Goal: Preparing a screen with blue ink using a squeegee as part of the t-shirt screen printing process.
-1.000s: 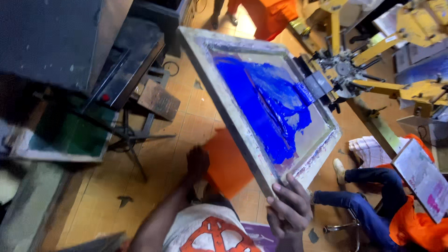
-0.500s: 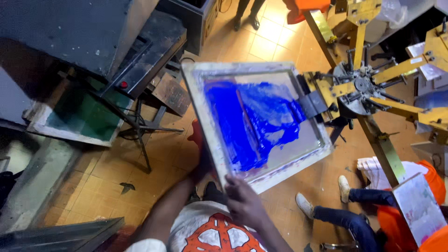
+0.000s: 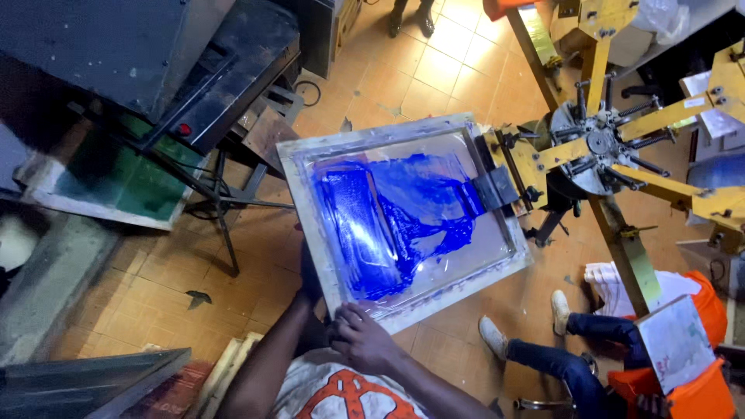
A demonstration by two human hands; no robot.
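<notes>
A wooden-framed printing screen [image 3: 403, 225] smeared with blue ink hangs from a yellow arm of the rotary press [image 3: 597, 147]. A squeegee [image 3: 361, 225] coated in blue ink lies on the mesh at the left side. My right hand [image 3: 361, 335] grips the near edge of the frame. My left hand [image 3: 309, 273] reaches under the frame's near left corner and is mostly hidden by it, so I cannot see its fingers.
A dark metal machine [image 3: 155, 70] and a green-meshed screen [image 3: 116, 178] stand at the left on the orange tiled floor. A seated person in blue jeans and orange [image 3: 621, 349] is at the lower right, with a stack of white cloth [image 3: 613, 283] beside them.
The screen has swung down from a steep tilt to nearly level. My right hand has stayed on its near edge while the left moved under the corner.
</notes>
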